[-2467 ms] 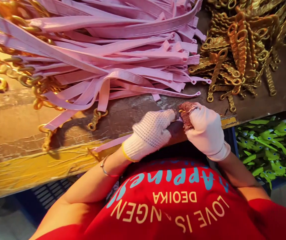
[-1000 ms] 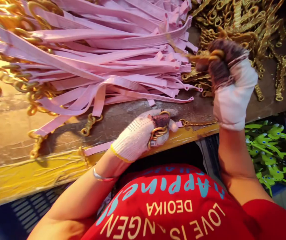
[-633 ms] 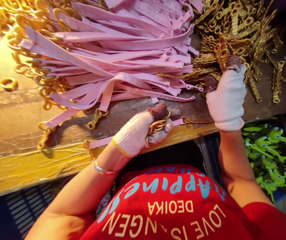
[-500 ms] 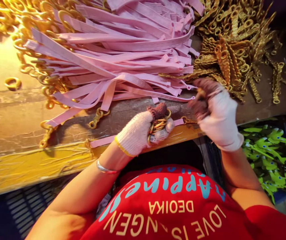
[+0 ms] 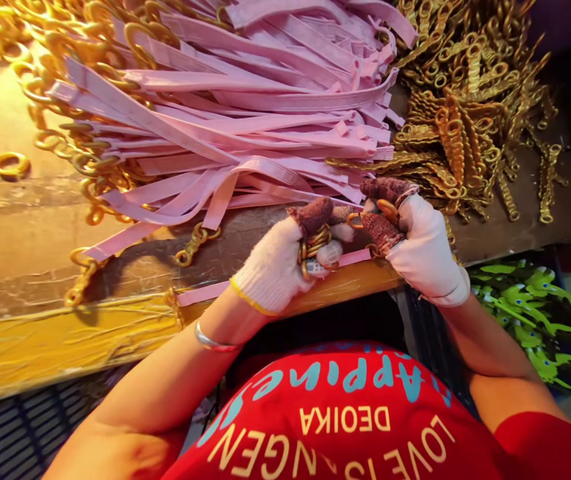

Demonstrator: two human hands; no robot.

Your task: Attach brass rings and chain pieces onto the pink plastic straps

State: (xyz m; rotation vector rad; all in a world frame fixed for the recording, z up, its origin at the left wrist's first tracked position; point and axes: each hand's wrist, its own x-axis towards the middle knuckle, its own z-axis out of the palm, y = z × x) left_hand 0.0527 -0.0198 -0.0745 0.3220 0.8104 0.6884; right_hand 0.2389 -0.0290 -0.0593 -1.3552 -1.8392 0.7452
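My left hand (image 5: pixel 280 263), in a white knit glove with brown-covered fingertips, curls around several gold rings (image 5: pixel 319 243). Close to its right, my right hand (image 5: pixel 422 250) is closed, with a gold ring (image 5: pixel 389 211) between its brown-wrapped finger and thumb. A thinner gold ring (image 5: pixel 353 221) shows between the two hands; which fingers hold it I cannot tell. Below them a pink strap (image 5: pixel 205 293) with gold fittings lies along the table's front edge, partly hidden by my left hand. Beyond my hands spreads a heap of pink straps (image 5: pixel 285 103).
Gold ribbed links (image 5: pixel 458 133) are piled at the right back, and gold rings (image 5: pixel 60 40) at the left back. One loose ring (image 5: pixel 11 166) lies at the left. Bright green pieces (image 5: pixel 530 300) hang below the table at the right, and a blue crate (image 5: pixel 20 427) stands lower left.
My right hand has moved left and slightly down from beside the strap ends to my left hand. A gold ring now shows clearly in its fingers. The view has shifted slightly.
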